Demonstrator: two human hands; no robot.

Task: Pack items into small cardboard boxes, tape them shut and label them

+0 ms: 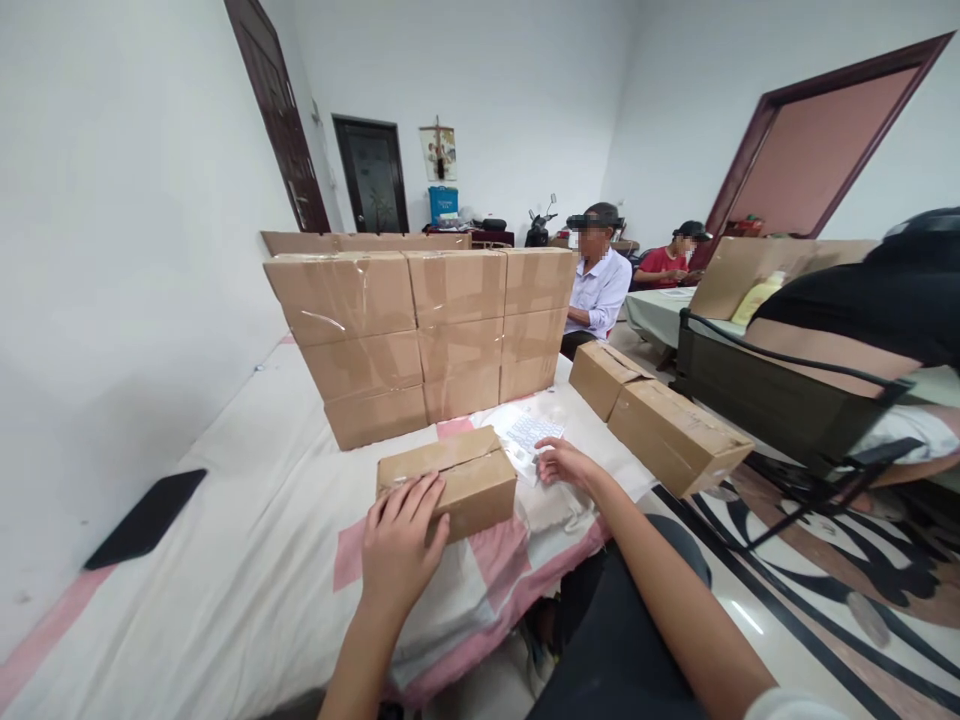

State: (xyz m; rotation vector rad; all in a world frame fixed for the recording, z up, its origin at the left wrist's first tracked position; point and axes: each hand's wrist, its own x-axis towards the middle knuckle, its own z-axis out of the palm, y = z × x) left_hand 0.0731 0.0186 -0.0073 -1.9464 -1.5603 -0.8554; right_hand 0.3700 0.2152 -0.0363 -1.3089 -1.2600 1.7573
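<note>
A closed cardboard box (480,495) sits in front of me on the cloth-covered table, with a seam running along its top. My left hand (405,525) lies on the box's near left part, fingers stretched over its top and thumb down the side. To the right of the box, my right hand (566,465) hovers by a white sheet with rows of bluish print (531,428). Its fingers are curled in a pinch; whatever lies between them is too small to make out.
Behind the box stands a wall of stacked, taped cartons (457,335). Two more cartons (667,425) lie at the table's right edge. A dark flat object (146,520) is at the left. Other people sit beyond, one in a black folding chair (780,395) at right.
</note>
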